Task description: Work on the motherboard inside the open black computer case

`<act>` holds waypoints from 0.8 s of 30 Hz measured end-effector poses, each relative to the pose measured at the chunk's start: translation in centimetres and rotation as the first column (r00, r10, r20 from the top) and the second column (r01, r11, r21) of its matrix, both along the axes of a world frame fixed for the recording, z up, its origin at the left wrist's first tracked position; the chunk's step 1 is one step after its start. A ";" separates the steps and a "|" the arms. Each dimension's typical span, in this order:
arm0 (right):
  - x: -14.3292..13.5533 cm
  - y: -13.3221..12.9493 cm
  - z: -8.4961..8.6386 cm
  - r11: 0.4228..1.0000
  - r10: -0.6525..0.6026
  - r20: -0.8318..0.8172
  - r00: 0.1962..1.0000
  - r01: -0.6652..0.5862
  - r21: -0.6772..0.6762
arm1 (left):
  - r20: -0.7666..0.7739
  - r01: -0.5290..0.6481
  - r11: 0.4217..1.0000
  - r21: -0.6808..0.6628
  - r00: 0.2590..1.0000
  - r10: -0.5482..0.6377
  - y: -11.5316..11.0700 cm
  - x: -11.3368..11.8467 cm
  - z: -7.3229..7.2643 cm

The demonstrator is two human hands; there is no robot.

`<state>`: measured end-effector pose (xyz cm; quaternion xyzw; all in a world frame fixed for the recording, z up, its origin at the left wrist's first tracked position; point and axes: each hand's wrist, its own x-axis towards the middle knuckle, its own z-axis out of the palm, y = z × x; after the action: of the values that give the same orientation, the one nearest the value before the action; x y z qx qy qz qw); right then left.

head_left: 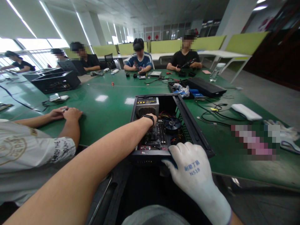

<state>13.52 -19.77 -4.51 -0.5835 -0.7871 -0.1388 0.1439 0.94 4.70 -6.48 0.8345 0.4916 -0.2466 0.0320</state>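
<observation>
An open black computer case lies in front of me at the table's edge. Inside it are a silver power supply, a motherboard and a black cooling fan. My left hand, bare with a black band at the wrist, reaches into the case beside the power supply; its fingers are hidden behind the wrist and cannot be made out. In a white work glove, my right hand grips the near rim of the case, fingers over the top and thumb below.
A co-worker's hands rest on the green table at the left. Black cables, a white box-like object and gloves lie right. Another case stands back left. A clear bottle stands back right.
</observation>
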 end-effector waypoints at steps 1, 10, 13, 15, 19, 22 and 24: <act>0.0 0.0 0.0 1.000 0.000 0.000 1.000 0.000 0.000 | -0.002 0.000 1.000 0.000 1.000 0.000 0.0 0.0 0.1; 0.0 0.0 0.0 1.000 0.003 -0.018 1.000 -0.003 -0.012 | 0.013 -0.029 0.999 -0.017 1.000 0.029 0.0 0.0 0.1; 0.0 0.0 0.0 1.000 0.002 -0.023 1.000 -0.002 -0.007 | -0.014 -0.006 1.000 0.000 1.000 0.006 -0.1 0.0 0.4; -0.1 -0.1 0.1 1.000 0.003 -0.028 1.000 -0.003 -0.006 | -0.042 0.003 1.000 0.004 0.999 -0.003 -0.2 0.1 0.5; -0.1 -0.1 0.2 1.000 0.006 -0.033 0.999 -0.006 -0.002 | -0.085 0.003 1.000 0.000 0.996 -0.003 -0.3 0.2 0.8; -0.1 -0.1 0.2 1.000 0.007 -0.035 0.999 -0.007 -0.005 | -0.072 -0.007 1.000 -0.001 0.997 0.007 -0.5 0.1 0.9; -0.1 -0.1 0.2 1.000 0.008 -0.036 0.999 -0.008 -0.008 | -0.051 -0.001 1.000 0.001 0.999 0.001 -0.6 0.0 1.0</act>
<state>13.44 -19.89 -4.32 -0.5834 -0.7872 -0.1247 0.1563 0.96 4.08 -5.49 0.8277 0.4930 -0.2675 0.0192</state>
